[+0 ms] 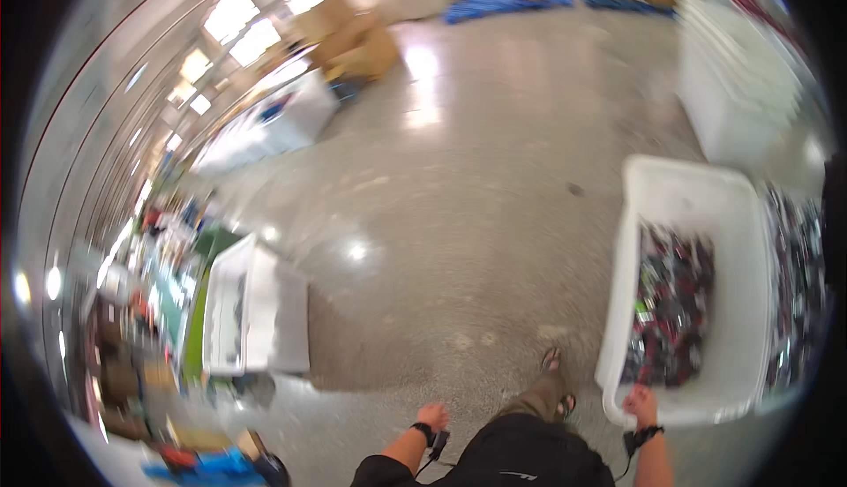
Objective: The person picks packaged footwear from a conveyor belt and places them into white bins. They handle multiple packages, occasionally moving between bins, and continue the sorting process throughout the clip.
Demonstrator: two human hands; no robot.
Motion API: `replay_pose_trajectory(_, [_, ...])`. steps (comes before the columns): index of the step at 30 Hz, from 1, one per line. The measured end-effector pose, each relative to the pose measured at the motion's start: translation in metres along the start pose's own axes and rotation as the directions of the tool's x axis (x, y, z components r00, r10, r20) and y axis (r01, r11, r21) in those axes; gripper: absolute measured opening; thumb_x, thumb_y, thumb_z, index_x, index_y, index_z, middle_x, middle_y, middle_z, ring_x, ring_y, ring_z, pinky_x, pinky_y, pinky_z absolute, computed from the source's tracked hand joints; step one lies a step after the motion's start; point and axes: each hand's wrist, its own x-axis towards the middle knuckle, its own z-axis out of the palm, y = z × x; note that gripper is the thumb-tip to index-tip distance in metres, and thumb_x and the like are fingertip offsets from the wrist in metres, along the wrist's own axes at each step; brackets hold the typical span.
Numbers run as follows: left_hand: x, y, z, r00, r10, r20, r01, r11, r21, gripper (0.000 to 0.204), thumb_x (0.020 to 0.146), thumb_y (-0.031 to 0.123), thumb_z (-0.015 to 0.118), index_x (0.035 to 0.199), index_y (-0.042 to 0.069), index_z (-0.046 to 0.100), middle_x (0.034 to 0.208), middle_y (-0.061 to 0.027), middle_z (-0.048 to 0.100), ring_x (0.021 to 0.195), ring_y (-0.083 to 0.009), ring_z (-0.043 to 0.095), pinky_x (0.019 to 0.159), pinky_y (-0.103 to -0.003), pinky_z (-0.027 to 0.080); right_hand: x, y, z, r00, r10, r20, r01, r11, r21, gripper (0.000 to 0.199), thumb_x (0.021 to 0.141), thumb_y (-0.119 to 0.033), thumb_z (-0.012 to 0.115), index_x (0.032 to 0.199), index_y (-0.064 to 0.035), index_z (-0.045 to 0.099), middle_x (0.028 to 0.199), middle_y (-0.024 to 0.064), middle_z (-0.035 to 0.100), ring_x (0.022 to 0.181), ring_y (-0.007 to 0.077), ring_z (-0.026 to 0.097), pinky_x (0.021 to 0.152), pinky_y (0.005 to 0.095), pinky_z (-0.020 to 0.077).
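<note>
My left hand hangs beside my body at the lower middle, its fingers curled in with nothing visible in them. At the near left corner of a large white plastic bin is my right hand, fingers curled. It overlaps the bin's near rim in the picture; I cannot make out whether it grips the rim or anything else. Inside the bin lies a heap of small dark, red and clear packets, too blurred to name. Both wrists carry a black strap with a small device.
More dark, shiny pieces fill a space right of the bin, and white bins stand beyond it. Another white bin is at left. Cardboard boxes and a white-covered table stand farther off; blue sheeting lies by the back wall.
</note>
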Motion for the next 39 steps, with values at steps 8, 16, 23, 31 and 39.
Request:
replay_pose_trajectory(8, [-0.03, -0.171, -0.148, 0.919, -0.332, -0.211, 0.129, 0.761, -0.635, 0.024, 0.101, 0.023, 0.057, 0.113, 0.002, 0.059, 0.091, -0.0136, 0.065, 0.068, -0.024, 0.062, 0.054, -0.039, 0.051, 0.03, 0.015, 0.152, 0.879, 0.131, 0.459, 0.185, 0.793, -0.581, 0.028, 0.092, -0.01, 0.063, 0.116, 0.004, 0.061, 0.088, 0.0132, 0.071, 0.071, 0.0238, 0.072, 0.058, 0.0353, 0.0597])
replay_pose_trajectory(16, [-0.029, -0.267, -0.288, 0.946, -0.267, -0.185, -0.001, 0.567, -0.823, 0.028, 0.102, 0.027, 0.054, 0.115, 0.003, 0.057, 0.097, -0.0132, 0.066, 0.076, -0.0263, 0.067, 0.06, -0.041, 0.057, 0.082, 0.077, 0.346, 0.935, 0.301, 0.187, 0.012, 0.501, -0.865, 0.013, 0.094, -0.008, 0.058, 0.086, 0.0021, 0.059, 0.073, 0.0127, 0.064, 0.061, 0.0241, 0.067, 0.053, 0.0435, 0.0592])
replay_pose_trajectory(23, [-0.059, -0.311, -0.457, 0.875, -0.3, -0.381, -0.264, 0.365, -0.893, 0.03, 0.1, 0.026, 0.056, 0.123, 0.006, 0.054, 0.102, -0.0121, 0.067, 0.088, -0.0262, 0.068, 0.07, -0.041, 0.058, -0.04, 0.092, 0.639, 0.741, 0.349, 0.573, 0.432, 0.404, -0.806, 0.027, 0.097, -0.015, 0.059, 0.113, 0.0058, 0.067, 0.09, 0.0164, 0.072, 0.075, 0.0258, 0.072, 0.067, 0.0384, 0.0592])
replay_pose_trajectory(31, [-0.056, -0.329, -0.648, 0.815, -0.294, -0.499, -0.519, 0.01, -0.855, 0.035, 0.101, 0.03, 0.054, 0.121, 0.001, 0.057, 0.099, -0.0137, 0.068, 0.08, -0.0272, 0.067, 0.066, -0.042, 0.057, -0.104, 0.144, 0.911, 0.68, 0.455, 0.576, 0.66, -0.036, -0.751, 0.035, 0.086, -0.026, 0.073, 0.111, -0.0012, 0.073, 0.091, 0.0096, 0.075, 0.076, 0.0195, 0.072, 0.073, 0.0365, 0.0587])
replay_pose_trajectory(39, [-0.005, -0.45, -0.732, 0.787, -0.488, -0.377, -0.208, 0.366, -0.907, 0.033, 0.101, 0.038, 0.056, 0.114, 0.009, 0.064, 0.095, -0.0085, 0.067, 0.082, -0.0211, 0.062, 0.071, -0.033, 0.051, -0.2, 0.264, 1.17, 0.745, 0.395, 0.537, 0.629, -0.15, -0.763, 0.026, 0.089, -0.024, 0.066, 0.085, 0.0011, 0.071, 0.077, 0.0148, 0.067, 0.074, 0.0263, 0.065, 0.068, 0.0423, 0.0512])
